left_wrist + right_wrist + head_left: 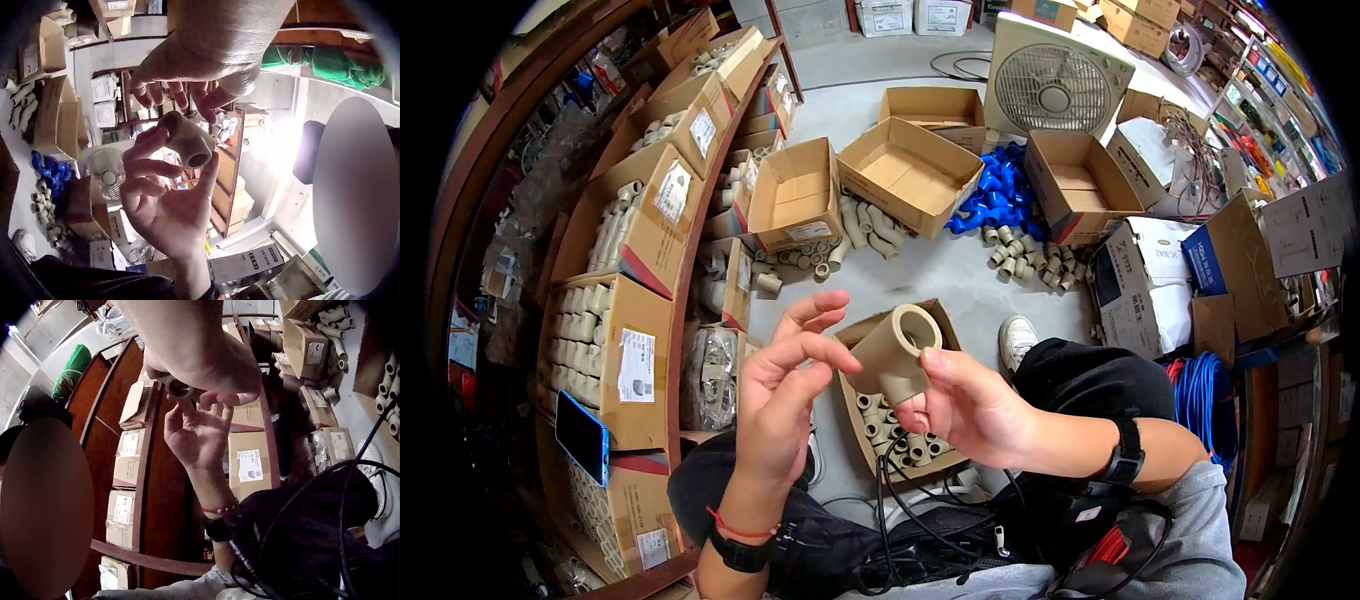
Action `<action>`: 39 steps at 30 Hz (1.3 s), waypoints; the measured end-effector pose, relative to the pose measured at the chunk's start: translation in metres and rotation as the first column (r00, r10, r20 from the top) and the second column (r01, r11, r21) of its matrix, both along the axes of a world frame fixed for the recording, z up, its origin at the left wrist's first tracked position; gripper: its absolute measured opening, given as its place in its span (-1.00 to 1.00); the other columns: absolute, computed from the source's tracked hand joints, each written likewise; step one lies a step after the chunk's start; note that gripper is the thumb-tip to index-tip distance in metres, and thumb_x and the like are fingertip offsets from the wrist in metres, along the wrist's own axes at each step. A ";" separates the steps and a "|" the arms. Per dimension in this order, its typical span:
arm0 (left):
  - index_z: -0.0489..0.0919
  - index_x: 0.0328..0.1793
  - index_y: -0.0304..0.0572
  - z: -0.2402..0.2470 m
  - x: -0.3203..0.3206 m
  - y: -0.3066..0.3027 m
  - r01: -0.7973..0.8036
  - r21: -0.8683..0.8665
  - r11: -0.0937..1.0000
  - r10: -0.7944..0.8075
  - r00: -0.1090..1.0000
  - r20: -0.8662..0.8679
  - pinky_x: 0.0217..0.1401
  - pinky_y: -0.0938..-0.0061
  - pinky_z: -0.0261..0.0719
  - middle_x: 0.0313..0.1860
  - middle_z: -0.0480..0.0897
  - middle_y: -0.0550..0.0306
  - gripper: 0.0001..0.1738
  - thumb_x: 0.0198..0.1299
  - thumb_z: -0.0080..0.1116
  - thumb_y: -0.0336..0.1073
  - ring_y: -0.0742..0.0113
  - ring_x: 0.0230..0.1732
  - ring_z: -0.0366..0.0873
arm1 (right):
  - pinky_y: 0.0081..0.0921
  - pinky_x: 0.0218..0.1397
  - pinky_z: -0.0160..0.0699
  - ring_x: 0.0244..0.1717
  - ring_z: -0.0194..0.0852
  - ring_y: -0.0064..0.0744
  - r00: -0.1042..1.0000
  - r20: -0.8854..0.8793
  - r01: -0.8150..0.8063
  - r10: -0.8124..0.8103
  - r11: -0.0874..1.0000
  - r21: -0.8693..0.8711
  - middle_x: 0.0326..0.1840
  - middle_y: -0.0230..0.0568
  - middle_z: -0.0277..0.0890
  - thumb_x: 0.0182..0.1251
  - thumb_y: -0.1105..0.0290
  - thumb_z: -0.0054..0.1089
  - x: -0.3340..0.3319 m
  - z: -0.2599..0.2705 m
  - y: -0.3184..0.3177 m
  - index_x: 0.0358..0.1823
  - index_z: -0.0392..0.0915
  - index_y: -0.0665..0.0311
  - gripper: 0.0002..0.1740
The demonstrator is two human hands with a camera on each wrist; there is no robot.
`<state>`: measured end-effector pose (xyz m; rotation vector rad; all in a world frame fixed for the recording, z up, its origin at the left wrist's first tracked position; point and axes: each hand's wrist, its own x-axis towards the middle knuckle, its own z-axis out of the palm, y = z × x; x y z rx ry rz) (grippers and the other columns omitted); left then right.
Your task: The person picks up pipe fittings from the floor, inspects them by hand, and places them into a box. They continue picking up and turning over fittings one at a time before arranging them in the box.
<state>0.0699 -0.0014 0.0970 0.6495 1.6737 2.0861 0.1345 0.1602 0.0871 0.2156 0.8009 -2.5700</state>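
A beige plastic pipe tee [888,350] is up in front of the chest, one round opening facing up and to the right. My right hand [975,410] pinches it, with the thumb at the rim of that opening and the fingers underneath. On the other side, my left hand [785,385] has its fingers spread loosely, with fingertips close to the tee's body. The left wrist view shows the tee [187,140] between the right hand's thumb and fingers, below the left fingers. Beneath the hands, a carton [852,400] on the floor holds several beige fittings [915,450].
On the left, a shelf carries cartons of fittings [635,365] and a phone [582,440]. Ahead are open cartons [910,175], loose blue fittings [1000,190], beige fittings [1015,255] and a box fan [1055,85]. Black cables [890,490] cross the lap; a blue cable coil [1203,405] hangs right.
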 end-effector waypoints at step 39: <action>0.11 0.24 -0.15 0.005 0.003 0.005 -0.042 -0.226 0.973 0.016 0.994 -0.113 0.20 0.35 0.04 0.25 0.10 0.00 -0.23 -0.31 -0.20 -0.47 0.21 0.24 0.05 | -0.77 -0.44 0.19 -0.50 0.27 -0.73 0.999 0.043 0.021 -0.021 1.000 0.002 -0.39 -0.51 0.37 0.08 0.07 0.02 0.001 -0.003 0.000 -0.27 0.34 0.14 -0.67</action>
